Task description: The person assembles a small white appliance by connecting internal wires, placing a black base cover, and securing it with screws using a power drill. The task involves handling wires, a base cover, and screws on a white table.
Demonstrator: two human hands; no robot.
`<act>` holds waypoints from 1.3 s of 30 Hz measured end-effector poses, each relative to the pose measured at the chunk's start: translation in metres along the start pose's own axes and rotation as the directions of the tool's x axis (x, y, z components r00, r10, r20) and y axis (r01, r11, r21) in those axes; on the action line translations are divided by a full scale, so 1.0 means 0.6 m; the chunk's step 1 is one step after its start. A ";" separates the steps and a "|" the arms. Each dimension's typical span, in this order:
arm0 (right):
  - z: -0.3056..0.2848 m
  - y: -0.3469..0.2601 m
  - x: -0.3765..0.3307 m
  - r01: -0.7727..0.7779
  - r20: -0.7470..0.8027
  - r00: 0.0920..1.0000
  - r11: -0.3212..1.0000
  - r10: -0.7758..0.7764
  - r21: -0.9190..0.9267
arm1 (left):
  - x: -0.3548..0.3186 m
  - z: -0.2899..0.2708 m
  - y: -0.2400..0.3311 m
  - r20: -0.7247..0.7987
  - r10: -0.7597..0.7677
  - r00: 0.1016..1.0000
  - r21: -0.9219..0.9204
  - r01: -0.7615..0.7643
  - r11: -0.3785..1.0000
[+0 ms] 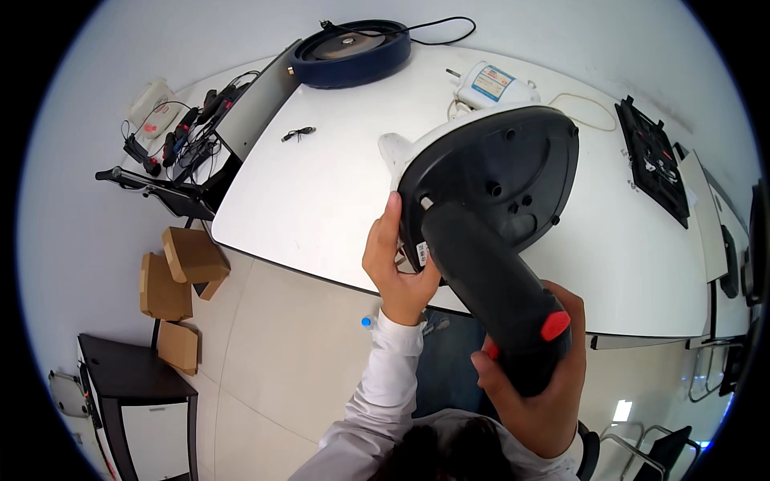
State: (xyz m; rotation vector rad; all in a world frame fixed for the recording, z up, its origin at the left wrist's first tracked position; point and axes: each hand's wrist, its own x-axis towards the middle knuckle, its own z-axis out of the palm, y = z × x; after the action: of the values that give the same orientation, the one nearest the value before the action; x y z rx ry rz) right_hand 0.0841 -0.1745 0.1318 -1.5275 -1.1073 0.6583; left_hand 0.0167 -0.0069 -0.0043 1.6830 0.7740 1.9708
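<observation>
A white-bodied appliance with a black underside (541,172) is tilted up over the white table, its screw holes facing me. My left hand (401,280) is closed on its near left edge, with the thumb close to the screwdriver. In my right hand (553,401) is a black cordless screwdriver (489,268) with red buttons, gripped around its lower end. Its metal tip meets the underside near the left edge. Whether a screw sits under the tip cannot be made out.
On the table (305,200) lie a dark blue round device (349,70) with a cord, a small black cable (299,135), a white plug-in unit (488,86) and an open black tool case (654,160). Cardboard boxes (164,289) and a dark cabinet (136,377) stand at left.
</observation>
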 end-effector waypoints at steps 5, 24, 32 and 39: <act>0.015 -0.010 -0.004 -0.078 -0.073 0.994 0.996 0.082 0.053 | 0.001 -0.005 0.000 0.030 0.028 0.999 0.034 -0.029 0.999; 0.020 0.003 -0.007 -0.016 -0.103 0.995 1.000 0.018 0.021 | 0.003 -0.006 0.002 0.042 0.034 0.999 0.007 -0.034 0.999; 0.022 -0.009 -0.004 -0.027 -0.131 0.991 1.000 0.027 0.004 | -0.001 -0.011 0.002 0.071 -0.018 0.997 0.018 0.016 1.000; 0.002 -0.024 0.000 0.096 -0.025 0.994 0.980 -0.102 -0.176 | 0.001 -0.009 0.004 0.071 -0.013 0.997 0.011 0.012 1.000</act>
State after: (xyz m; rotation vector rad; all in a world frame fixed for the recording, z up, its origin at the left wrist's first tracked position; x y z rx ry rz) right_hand 0.0788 -0.1745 0.1452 -1.6137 -1.2332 0.4751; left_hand 0.0113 -0.0092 -0.0027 1.7400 0.7684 1.8913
